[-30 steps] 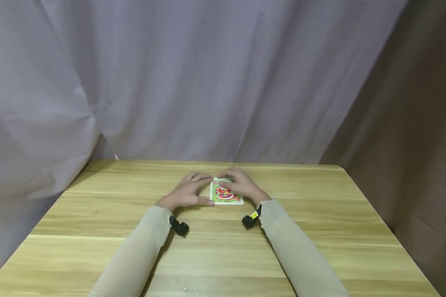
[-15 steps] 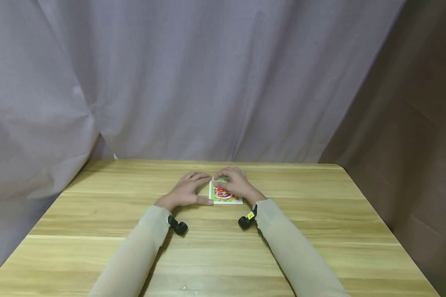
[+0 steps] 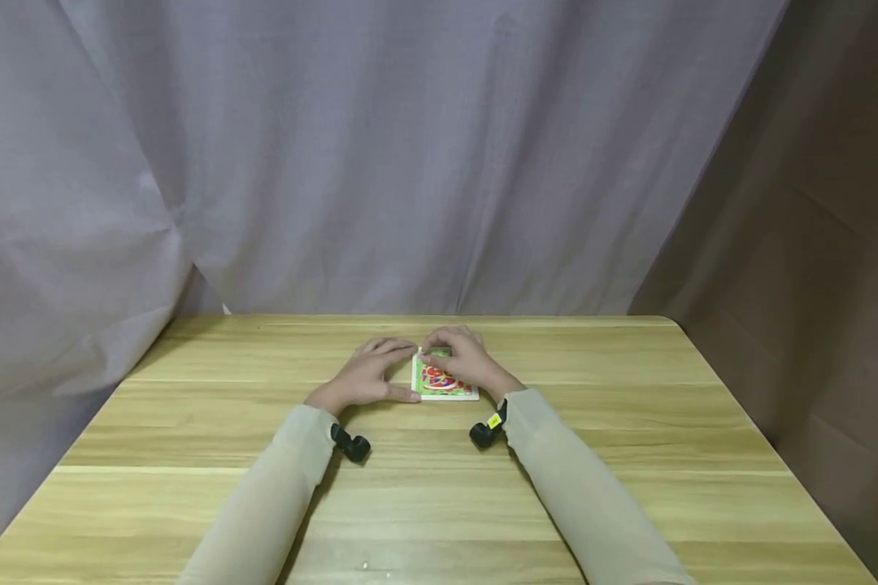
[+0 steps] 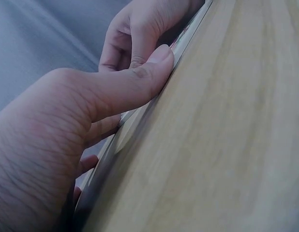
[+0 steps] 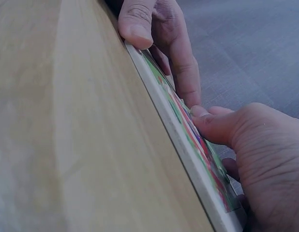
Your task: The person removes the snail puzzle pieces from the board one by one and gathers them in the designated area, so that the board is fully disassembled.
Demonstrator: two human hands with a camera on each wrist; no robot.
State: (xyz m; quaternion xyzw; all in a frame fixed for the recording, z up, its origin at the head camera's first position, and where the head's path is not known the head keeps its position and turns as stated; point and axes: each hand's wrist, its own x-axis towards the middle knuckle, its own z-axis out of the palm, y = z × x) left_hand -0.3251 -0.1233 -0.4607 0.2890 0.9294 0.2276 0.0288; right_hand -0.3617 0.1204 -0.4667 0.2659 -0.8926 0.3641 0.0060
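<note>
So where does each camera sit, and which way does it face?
Head: worn on the head, looking forward and down at the table, colourful board and curtain; left hand, right hand and sleeves show.
Left wrist: worn there, looking past the left hand along the table; the right hand shows beyond, with a sliver of board.
Right wrist: worn there, looking along the board's edge; the right hand is close, the left beyond.
Shared: both wrist views show both hands and the board.

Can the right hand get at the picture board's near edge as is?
Probably yes. The right hand is already over the white-bordered picture board, and most of the near edge looks uncovered; only its left corner is taken, by the left thumb.
</note>
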